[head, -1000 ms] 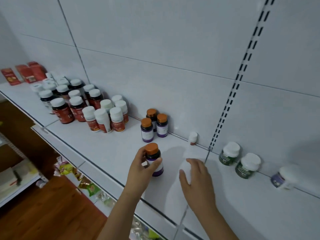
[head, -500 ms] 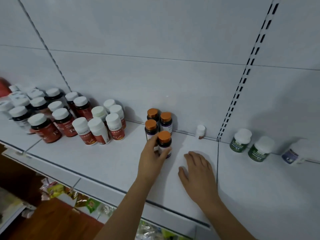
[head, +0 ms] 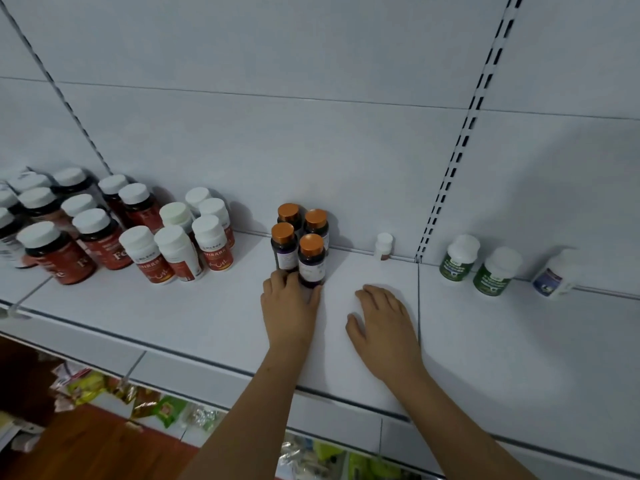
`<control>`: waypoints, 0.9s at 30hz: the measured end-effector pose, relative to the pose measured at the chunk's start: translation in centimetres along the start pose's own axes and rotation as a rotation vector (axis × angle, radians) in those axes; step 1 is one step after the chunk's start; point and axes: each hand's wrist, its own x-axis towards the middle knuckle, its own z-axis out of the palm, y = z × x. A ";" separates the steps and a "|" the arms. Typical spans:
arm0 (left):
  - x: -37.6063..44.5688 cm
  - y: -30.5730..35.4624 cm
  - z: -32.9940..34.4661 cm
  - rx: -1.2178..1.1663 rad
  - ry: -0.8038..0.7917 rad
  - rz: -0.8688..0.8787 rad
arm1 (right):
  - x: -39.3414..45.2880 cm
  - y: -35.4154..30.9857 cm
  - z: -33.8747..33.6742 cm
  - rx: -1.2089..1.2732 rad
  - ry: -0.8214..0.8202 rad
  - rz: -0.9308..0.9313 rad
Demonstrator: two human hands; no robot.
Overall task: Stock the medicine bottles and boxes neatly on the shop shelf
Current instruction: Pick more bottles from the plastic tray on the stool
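Note:
Four dark purple bottles with orange caps stand in a tight square near the back of the white shelf (head: 173, 313). My left hand (head: 289, 310) is at the base of the front right bottle (head: 311, 261), thumb on its right side and fingers curled round its left, next to the front left bottle (head: 284, 249). The bottle stands upright on the shelf. My right hand (head: 384, 323) lies flat on the shelf to the right, palm down, holding nothing.
Red-labelled bottles with white caps (head: 100, 237) and white bottles (head: 176, 251) crowd the left. A tiny white bottle (head: 383, 245) stands at the back wall. Two green bottles (head: 459, 258) and a tipped blue-labelled one (head: 554, 277) are at right. Snack packets (head: 162, 407) fill the shelf below.
My left hand carried the orange-capped bottle from the shelf front back to the other three and set it down, then slid to its base. My right hand stayed flat on the shelf.

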 end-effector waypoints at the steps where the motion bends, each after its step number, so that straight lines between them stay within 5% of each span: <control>1: -0.5 0.0 -0.3 -0.023 -0.008 -0.006 | -0.1 0.2 -0.2 0.039 -0.010 -0.002; 5: -5.9 0.1 -2.6 -0.050 -0.020 -0.025 | -1.6 1.4 -1.7 0.308 -0.039 0.066; 9: -13.5 1.5 -3.6 -0.039 -0.020 0.148 | -6.1 3.8 -3.9 0.480 0.035 0.159; 20: -28.6 19.6 1.0 -0.182 -0.285 0.598 | -22.1 17.8 -18.2 0.352 0.343 0.286; 27: -40.7 31.6 5.7 -0.206 -0.469 0.808 | -39.4 29.4 -26.2 0.215 0.444 0.575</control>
